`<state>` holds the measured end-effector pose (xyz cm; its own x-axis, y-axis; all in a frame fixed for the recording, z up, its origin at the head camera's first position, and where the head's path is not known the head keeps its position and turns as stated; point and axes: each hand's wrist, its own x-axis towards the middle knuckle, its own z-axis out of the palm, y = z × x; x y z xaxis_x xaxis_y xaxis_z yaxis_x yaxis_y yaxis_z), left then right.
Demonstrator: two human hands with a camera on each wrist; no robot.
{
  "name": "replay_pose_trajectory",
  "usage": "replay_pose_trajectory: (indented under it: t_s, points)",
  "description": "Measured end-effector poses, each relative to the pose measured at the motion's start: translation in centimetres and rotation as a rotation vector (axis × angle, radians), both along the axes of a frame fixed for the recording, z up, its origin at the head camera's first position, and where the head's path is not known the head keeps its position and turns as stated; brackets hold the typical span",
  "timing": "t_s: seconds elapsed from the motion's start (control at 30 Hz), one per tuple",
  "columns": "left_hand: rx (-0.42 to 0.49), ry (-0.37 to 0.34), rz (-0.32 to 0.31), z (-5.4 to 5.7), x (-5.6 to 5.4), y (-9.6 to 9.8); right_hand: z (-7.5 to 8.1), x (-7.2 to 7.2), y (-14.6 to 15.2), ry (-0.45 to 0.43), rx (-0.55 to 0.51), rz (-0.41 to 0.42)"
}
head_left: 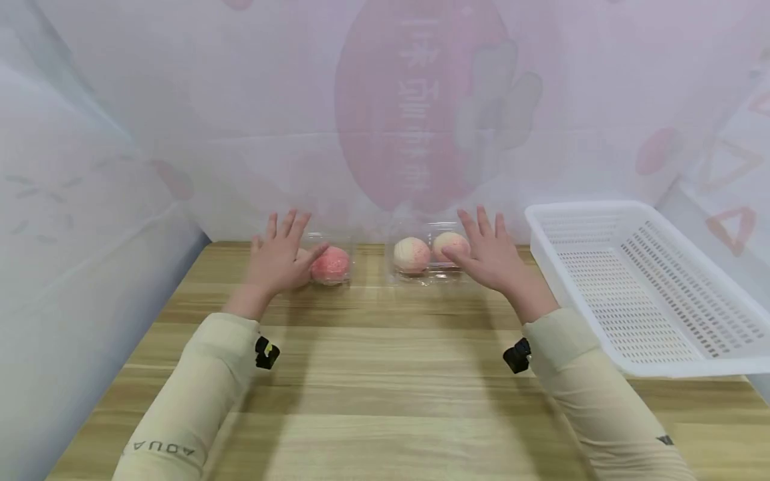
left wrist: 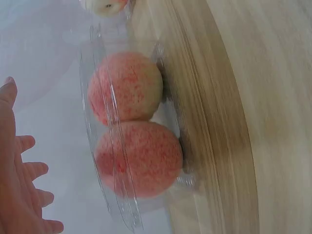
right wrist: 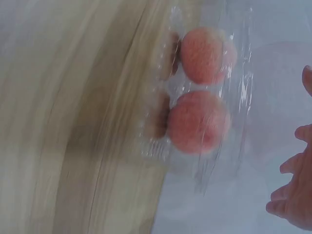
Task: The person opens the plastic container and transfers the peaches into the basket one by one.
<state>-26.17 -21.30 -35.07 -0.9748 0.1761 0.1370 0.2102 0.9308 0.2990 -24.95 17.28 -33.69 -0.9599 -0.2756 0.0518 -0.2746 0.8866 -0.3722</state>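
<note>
My left hand (head_left: 279, 260), fingers spread, hovers at the left clear plastic box (left wrist: 87, 109) and partly covers it in the head view. Two pinkish-red peaches (left wrist: 139, 158) sit side by side inside that box in the left wrist view. On the other side, my right hand (head_left: 496, 260) is held with fingers apart over the right end of a second clear box (right wrist: 243, 90). It contains two peaches (head_left: 412, 255), pale cream and pink from the front. Neither hand holds anything. Both wrist views show the fingers apart from the boxes.
A white perforated plastic basket (head_left: 601, 364) stands on the right of the wooden table (head_left: 385, 394). Behind the boxes rises a pale printed curtain (head_left: 259, 100), with more white sheeting (head_left: 72, 254) along the left side.
</note>
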Motion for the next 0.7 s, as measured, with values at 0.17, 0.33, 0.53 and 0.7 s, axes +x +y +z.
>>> replay_pose_trajectory:
  t_s: [0.17, 0.33, 0.53, 0.7]
  points:
    - [0.081, -0.033, 0.02, 0.0, 0.2, -2.0, 0.2, -0.5, -1.8, 0.016, -0.055, 0.058]
    - [0.179, -0.046, 0.015, -0.2, 0.3, -4.0, 0.5, -0.6, -4.0, -0.001, -0.1, 0.086]
    - [0.365, -0.043, -0.016, -0.3, 0.0, -6.0, 0.5, -0.9, -6.5, -0.023, -0.189, 0.163]
    - [0.492, -0.13, 0.002, -0.8, 0.0, -7.3, 0.2, -1.3, -8.4, -0.032, -0.26, 0.218]
